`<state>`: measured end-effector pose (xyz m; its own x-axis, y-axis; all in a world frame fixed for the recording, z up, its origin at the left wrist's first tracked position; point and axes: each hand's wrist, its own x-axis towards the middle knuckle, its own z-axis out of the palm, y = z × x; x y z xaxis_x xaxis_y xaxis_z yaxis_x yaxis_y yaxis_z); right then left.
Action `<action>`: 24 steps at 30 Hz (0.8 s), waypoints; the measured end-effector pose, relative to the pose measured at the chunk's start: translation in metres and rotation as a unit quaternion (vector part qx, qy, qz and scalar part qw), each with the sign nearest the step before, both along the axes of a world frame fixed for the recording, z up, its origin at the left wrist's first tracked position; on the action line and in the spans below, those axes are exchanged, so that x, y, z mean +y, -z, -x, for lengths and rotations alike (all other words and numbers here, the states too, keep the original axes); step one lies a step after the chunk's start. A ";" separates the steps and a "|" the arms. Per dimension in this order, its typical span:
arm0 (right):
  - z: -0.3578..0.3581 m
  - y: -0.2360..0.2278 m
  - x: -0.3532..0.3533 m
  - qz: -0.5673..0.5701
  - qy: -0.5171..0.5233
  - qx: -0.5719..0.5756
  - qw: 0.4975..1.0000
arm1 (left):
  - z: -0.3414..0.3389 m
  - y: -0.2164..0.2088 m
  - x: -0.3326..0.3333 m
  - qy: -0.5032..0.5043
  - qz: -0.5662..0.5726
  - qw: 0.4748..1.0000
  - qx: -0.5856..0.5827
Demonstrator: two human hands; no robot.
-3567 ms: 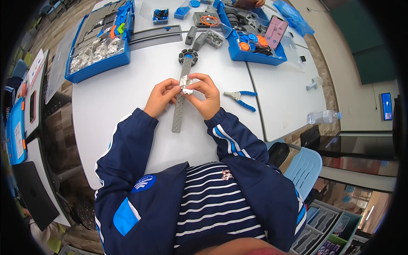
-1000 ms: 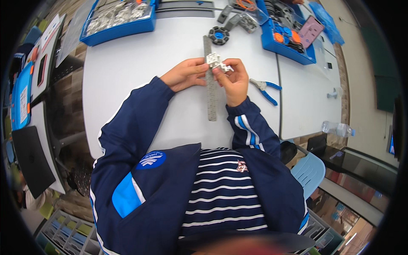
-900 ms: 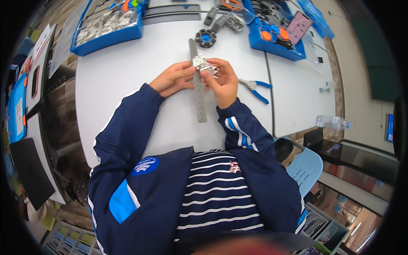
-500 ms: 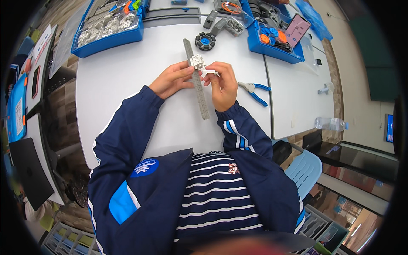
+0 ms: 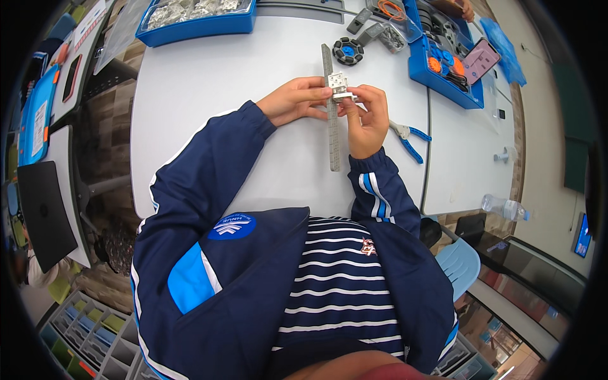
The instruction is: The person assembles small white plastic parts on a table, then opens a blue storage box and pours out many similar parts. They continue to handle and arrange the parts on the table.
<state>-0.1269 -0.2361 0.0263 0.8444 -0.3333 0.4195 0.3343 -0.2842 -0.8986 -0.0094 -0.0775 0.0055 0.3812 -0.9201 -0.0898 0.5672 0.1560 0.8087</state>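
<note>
My left hand [image 5: 296,100] pinches a long grey perforated beam [image 5: 334,142] near its middle, thumb against a white connector block [image 5: 337,80] mounted on it. From the right, my right hand [image 5: 368,121] grips a small white plastic piece [image 5: 345,97] between thumb and fingers. This piece lies against the block's near side; whether the two are joined I cannot tell. The beam stands nearly upright in the picture, above the white table [image 5: 190,95]. Just right of my right hand lie blue-handled pliers [image 5: 410,138]. A black wheel with a blue hub [image 5: 348,51] rests beyond the beam.
A blue parts box [image 5: 196,28] with white pieces stands far left. Another blue box [image 5: 443,79] at far right holds orange and blue parts and a phone [image 5: 481,61]. Another person's hand [image 5: 467,10] shows behind it. A plastic bottle [image 5: 503,207] lies at right.
The view has shifted, so the scene sits differently in the picture. The beam has turned closer to upright. The small white piece in my right hand has turned and come closer against the block.
</note>
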 end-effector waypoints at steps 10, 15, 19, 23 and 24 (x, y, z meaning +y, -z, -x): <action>-0.002 0.000 0.000 -0.018 0.014 0.016 1.000 | -0.002 0.005 0.001 0.008 -0.019 1.000 0.022; -0.003 -0.005 -0.002 0.009 0.018 0.034 0.999 | -0.001 0.004 0.000 0.016 0.010 0.999 0.040; 0.000 -0.018 -0.007 0.100 0.031 0.026 0.994 | -0.001 -0.002 0.001 0.001 -0.031 0.999 0.037; -0.003 -0.040 -0.074 0.214 0.135 -0.045 0.966 | -0.003 -0.003 0.000 -0.006 -0.047 0.998 0.032; -0.005 -0.048 -0.113 0.253 0.205 -0.052 0.944 | -0.003 -0.003 0.000 -0.004 -0.051 0.998 0.030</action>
<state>-0.1218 -0.3492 0.0741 0.6327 -0.3586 0.6863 0.1818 -0.7928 -0.5818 -0.0069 -0.0773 0.0087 0.3795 -0.9019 -0.2065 0.6140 0.0786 0.7854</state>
